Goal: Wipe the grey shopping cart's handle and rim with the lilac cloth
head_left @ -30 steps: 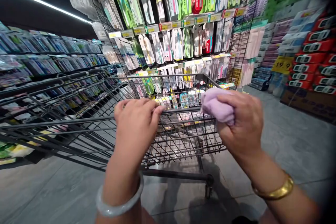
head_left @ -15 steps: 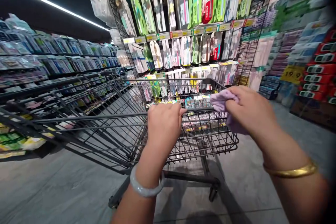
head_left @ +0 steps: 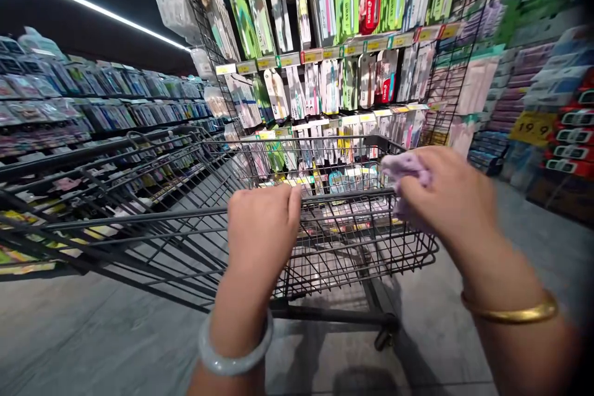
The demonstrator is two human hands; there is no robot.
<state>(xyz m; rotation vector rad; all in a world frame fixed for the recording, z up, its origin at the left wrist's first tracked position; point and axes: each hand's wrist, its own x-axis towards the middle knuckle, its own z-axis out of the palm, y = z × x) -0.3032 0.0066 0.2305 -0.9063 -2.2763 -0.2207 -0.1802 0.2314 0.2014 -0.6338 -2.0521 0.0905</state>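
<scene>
- The cloth, pale lilac and bunched up, sits in the right hand, just above the right end of the handle; this grip is clamped on the cloth, fingers curled around it.
- The left hand lies over the handle further left, its grip closed around the bar.
- The handle belongs to a dark wire cart, which stands on the grey floor.
- A pale bangle circles the left wrist, and a gold bangle circles the right.
- More carts are lined up to the left.
- Just beyond the cart a wire rack holds hanging packs.
- On the far right a yellow price sign sits among stacked goods.
</scene>
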